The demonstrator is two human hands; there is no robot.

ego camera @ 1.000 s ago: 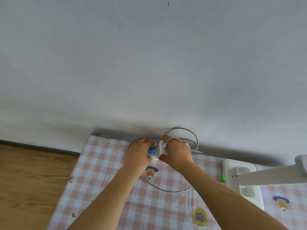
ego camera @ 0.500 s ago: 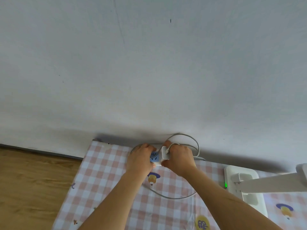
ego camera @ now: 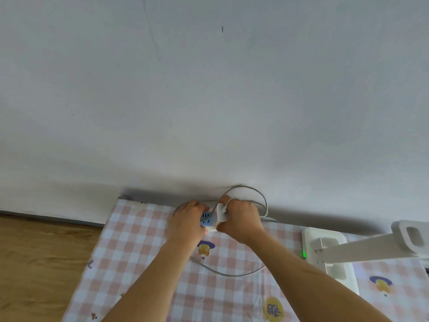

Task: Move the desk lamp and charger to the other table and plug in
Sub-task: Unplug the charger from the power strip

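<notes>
While the left hand grips the power strip, fingers of the right hand clasp the charger.

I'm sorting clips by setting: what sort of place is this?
Probably a room at home: pink-and-white checked cartoon tablecloth against a plain white wall, light wooden floor, white desk lamp standing on it.

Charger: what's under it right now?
A power strip, one blue socket face showing beside the charger. The left hand grips the strip, the right hand grips the charger. Its prongs and the socket beneath are covered, so seating cannot be judged.
</notes>
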